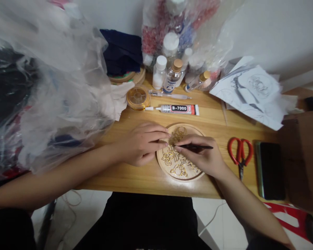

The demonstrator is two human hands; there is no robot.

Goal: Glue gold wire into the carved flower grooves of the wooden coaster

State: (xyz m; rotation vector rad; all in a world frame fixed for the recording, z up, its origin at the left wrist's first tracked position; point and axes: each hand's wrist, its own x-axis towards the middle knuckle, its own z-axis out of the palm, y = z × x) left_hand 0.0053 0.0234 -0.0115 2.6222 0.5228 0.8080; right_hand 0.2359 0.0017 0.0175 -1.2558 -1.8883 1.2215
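Observation:
A round wooden disc [191, 175] lies near the table's front edge, with gold wire filigree [175, 159] laid out on it. My left hand [141, 143] rests on the disc's left rim, fingers stretched toward the gold pieces and touching them. My right hand [203, 156] lies over the disc's right side, closed in a pinch on a thin dark tool [198, 147]. The tool's tip points left, at the filigree beside my left fingertips.
A B-7000 glue tube [179, 109], a thread spool [138, 98], a pen and small bottles [172, 74] lie behind the disc. Red scissors [240, 152] and a dark phone [270, 170] sit at the right. Plastic bags [49, 90] crowd the left. Sketch papers [253, 93] lie at the back right.

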